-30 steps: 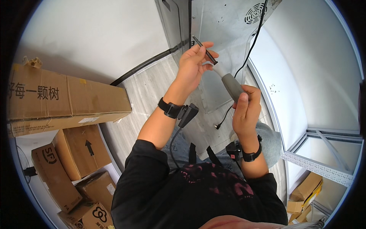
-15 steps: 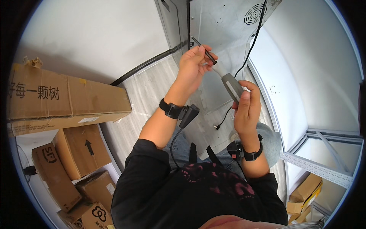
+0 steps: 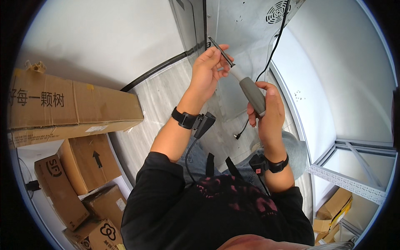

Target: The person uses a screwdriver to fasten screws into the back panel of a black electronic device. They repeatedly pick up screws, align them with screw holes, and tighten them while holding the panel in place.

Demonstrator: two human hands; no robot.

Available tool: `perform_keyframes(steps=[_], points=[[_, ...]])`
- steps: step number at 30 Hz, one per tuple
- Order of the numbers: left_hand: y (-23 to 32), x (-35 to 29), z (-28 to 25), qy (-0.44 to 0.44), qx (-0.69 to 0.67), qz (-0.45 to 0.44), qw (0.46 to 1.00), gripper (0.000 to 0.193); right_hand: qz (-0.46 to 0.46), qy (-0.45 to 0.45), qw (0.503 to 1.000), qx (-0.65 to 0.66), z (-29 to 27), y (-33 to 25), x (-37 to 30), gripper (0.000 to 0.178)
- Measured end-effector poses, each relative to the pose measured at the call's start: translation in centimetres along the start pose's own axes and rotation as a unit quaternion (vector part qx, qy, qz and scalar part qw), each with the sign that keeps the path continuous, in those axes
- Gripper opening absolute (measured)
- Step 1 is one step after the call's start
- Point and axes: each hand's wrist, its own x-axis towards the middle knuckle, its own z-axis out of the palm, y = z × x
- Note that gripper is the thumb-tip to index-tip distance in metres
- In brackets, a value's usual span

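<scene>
A screwdriver (image 3: 253, 92) with a thick grey handle, a pale neck and a dark shaft slants up and to the left. Its tip reaches the left edge of a grey metal panel (image 3: 243, 25), close to a small screw or hole; whether it sits in it I cannot tell. My left hand (image 3: 207, 71) pinches the dark shaft near its middle, thumb against fingers. Around the lower end of the grey handle curl the fingers of my right hand (image 3: 268, 110), and part of that grip is hidden behind the handle.
A black power cord (image 3: 274, 54) hangs across the panel, its plug (image 3: 237, 136) over the pale wood floor. A long cardboard box (image 3: 75, 104) lies at the left above several smaller cartons (image 3: 91, 162). White metal shelving (image 3: 350, 179) stands at the right. Straps and small devices sit on both wrists.
The screwdriver has shifted slightly up and left. Its handle has turned, so the pale stripe no longer shows, and my right-hand fingers have changed position on it. My left hand has moved slightly left.
</scene>
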Motion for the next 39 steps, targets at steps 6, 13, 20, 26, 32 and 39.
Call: perform_keyframes(steps=[6,13,20,26,32,39], points=[[-0.7,-0.2,-0.8,-0.008,0.007,0.013,1.0,0.021,-0.015,-0.057,0.998,-0.018,-0.1,0.4,-0.4,0.031],[-1.1,-0.6,-0.9,-0.026,0.015,-0.01,1.0,0.018,0.046,-0.069,0.994,0.065,-1.2,-0.1,-1.0,0.029],[-4.1,0.2,2.2,-0.082,-0.003,-0.018,0.996,0.016,0.039,-0.044,0.997,-0.045,-6.5,-3.3,-1.2,0.032],[-9.6,2.7,8.1,-0.12,0.03,0.003,0.992,0.017,0.0,0.033,0.976,-0.214,-14.9,-6.3,-0.6,0.031],[-16.6,7.0,13.1,-0.129,0.121,-0.01,0.984,0.02,0.03,0.008,0.955,-0.296,-25.4,-7.2,3.3,0.028],[-29.3,14.0,16.3,-0.15,0.256,-0.084,0.951,0.016,0.03,0.038,0.991,-0.125,-41.2,2.6,6.9,0.028]])
